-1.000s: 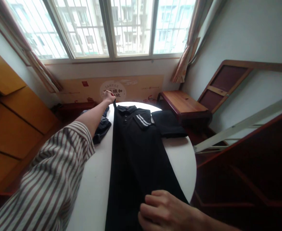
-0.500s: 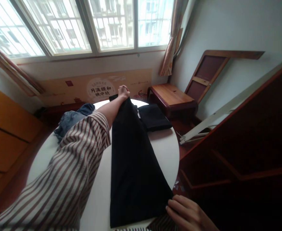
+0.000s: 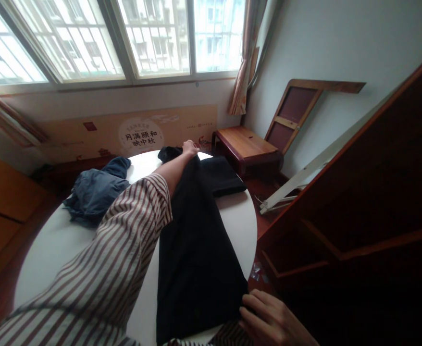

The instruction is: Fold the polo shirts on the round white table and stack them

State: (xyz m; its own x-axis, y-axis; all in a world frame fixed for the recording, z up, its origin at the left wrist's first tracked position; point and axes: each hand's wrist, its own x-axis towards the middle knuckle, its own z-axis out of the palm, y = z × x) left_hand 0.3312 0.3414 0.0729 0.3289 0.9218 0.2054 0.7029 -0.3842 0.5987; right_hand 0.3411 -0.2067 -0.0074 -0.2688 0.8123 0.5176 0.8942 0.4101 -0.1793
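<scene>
A long pair of black trousers (image 3: pixel 196 250), folded lengthwise, stretches over the round white table (image 3: pixel 52 259) from its near edge to its far side. My left hand (image 3: pixel 190 148) reaches out to the far end, its fingers closed on the cloth there. Beside that hand, a bit of black cloth lies bunched. At the near right corner, my right hand (image 3: pixel 266 315) pinches the edge of the trousers between thumb and fingers. A folded black garment (image 3: pixel 223 177) rests on the table just right of the far part of the trousers.
Crumpled blue-grey clothes (image 3: pixel 97 192) lie on the table's left side. Beyond the table stand a low wooden table (image 3: pixel 249 144) and a printed banner (image 3: pixel 105 137) under the window. A dark wooden panel (image 3: pixel 362 211) slants close by on the right.
My left hand has come down a little with the far end of the trousers, which now looks bunched on the left. My right hand keeps its corner. The view has turned slightly right.
</scene>
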